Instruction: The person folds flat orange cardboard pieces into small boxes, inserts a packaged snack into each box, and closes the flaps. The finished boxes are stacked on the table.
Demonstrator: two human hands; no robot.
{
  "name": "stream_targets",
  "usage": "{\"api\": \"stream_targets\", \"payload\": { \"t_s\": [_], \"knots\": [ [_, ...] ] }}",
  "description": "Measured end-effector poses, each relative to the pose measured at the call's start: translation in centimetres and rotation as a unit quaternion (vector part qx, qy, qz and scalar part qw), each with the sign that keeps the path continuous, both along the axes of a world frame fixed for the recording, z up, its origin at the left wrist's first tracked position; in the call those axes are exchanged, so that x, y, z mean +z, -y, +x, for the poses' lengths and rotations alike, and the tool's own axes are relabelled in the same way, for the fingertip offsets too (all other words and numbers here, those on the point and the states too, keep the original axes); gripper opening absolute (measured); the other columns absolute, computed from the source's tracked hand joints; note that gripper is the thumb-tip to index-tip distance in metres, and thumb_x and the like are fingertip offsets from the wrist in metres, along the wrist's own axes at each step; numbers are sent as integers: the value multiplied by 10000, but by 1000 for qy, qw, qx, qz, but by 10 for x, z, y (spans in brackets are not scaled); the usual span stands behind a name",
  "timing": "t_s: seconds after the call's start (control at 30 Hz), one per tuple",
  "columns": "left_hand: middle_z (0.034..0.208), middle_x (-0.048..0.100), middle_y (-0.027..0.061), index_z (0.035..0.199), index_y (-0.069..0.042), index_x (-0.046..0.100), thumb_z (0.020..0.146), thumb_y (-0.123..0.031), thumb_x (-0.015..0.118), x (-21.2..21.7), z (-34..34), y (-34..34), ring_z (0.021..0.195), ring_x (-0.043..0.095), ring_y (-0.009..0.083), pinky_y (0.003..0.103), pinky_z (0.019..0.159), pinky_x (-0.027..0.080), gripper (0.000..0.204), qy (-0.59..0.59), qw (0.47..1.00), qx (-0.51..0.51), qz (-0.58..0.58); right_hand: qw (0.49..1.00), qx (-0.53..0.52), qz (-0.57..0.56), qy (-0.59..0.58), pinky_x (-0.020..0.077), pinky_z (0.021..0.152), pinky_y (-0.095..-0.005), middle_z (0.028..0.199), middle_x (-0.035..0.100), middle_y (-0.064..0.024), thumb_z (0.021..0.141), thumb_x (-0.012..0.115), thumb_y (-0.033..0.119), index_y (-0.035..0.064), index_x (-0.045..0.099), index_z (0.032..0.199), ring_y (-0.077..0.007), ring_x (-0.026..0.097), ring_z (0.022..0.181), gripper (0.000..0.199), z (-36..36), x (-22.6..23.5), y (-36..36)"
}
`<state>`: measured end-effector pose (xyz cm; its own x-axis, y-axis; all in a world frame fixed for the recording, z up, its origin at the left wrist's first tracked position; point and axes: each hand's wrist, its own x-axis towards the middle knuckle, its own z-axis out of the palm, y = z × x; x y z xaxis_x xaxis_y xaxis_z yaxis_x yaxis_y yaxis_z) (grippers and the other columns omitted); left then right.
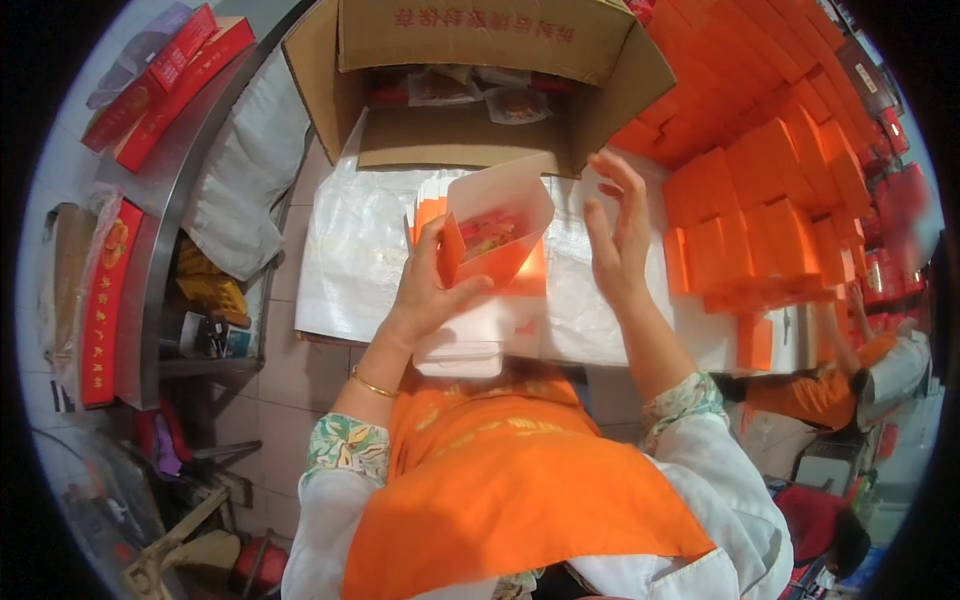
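Left hand [428, 290] is grasping an open-topped orange box [505, 268] above the white-covered table [350, 250], something red [488, 230] showing inside; right hand [622, 235] is hovering empty, fingers loosely curved, near the cardboard carton [470, 142].

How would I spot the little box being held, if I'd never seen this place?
Find the big brown carton at top centre. Just below it, the person's left hand holds a small orange box. Unlike the orange boxes stacked at right, its white flap is raised and reddish contents show inside.
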<state>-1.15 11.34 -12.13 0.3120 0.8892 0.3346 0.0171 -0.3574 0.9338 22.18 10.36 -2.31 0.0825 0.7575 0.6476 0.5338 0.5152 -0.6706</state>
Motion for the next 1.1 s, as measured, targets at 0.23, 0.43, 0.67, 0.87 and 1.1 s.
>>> {"api": "stream_targets", "payload": {
  "t_s": [0.23,0.43,0.67,0.87,1.1],
  "knots": [
    [1168,564,58,1303,12,454,1036,-304,473,29,34,16,1038,538,124,272,914,450,414,197,977,53,-65,882,200,-314,-288,354,1052,-311,1281,566,-65,1059,391,344,21,507,1333,-149,502,1194,440,-2,-53,-18],
    [1016,590,8,1126,-2,569,1014,-112,435,32,42,5,926,507,73,230,829,421,207,189,974,110,-61,875,176,-355,-277,399,975,-261,1138,611,-26,992,504,166,25,560,1199,-106,545,1082,257,-18,-50,-10],
    [1028,614,31,1058,15,599,955,-10,417,45,44,0,909,532,96,227,837,436,211,179,970,159,-42,892,153,-243,-350,441,924,-288,1106,623,-75,881,442,18,-22,570,1160,-158,573,1009,310,-37,-58,-14],
    [1059,645,76,1108,47,582,877,74,418,71,43,7,963,587,137,279,884,474,285,250,940,85,-215,831,117,-323,-437,459,886,-277,1116,609,-86,870,395,-34,12,544,1205,-159,579,1010,369,-42,-26,6],
    [1103,638,122,1188,52,553,837,73,414,46,33,68,949,651,184,300,801,559,378,211,854,-25,-475,687,99,-593,-409,524,803,-330,1197,571,-115,898,420,92,57,452,1360,-188,585,1031,465,-25,0,93]
  ]
}}
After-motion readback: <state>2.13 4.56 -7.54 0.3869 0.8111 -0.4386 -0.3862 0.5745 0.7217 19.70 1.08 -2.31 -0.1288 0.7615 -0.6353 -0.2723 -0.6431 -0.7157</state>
